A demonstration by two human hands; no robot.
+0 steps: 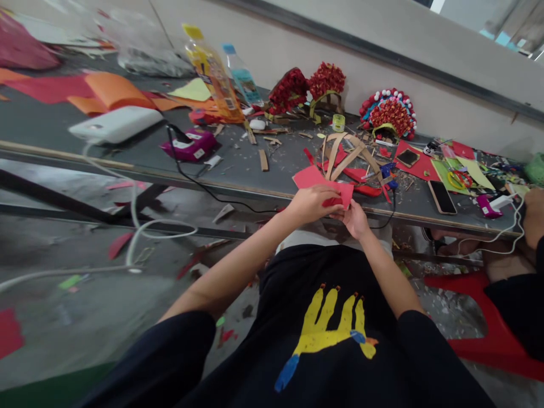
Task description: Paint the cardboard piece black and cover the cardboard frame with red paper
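A piece of red paper (311, 176) is held between my two hands, just over the front edge of the table. My left hand (313, 202) is closed on it from above, fingers curled round its lower side. At the paper's right corner my right hand (355, 219) pinches from below; some of its fingertips are hidden. Right behind the paper stands a dome-shaped frame of cardboard strips (349, 157), with red paper strips (366, 191) around it. A blue glue gun (388, 175) lies to the frame's right, its cord hanging over the edge.
Two bottles (243, 76), red decorated headpieces (389, 113) and a purple power strip (190, 145) stand farther back. A phone (442, 197) lies at right, beside another person's arm (534, 218). A white cable (134, 226) hangs at left. A red stool (495, 334) is at lower right.
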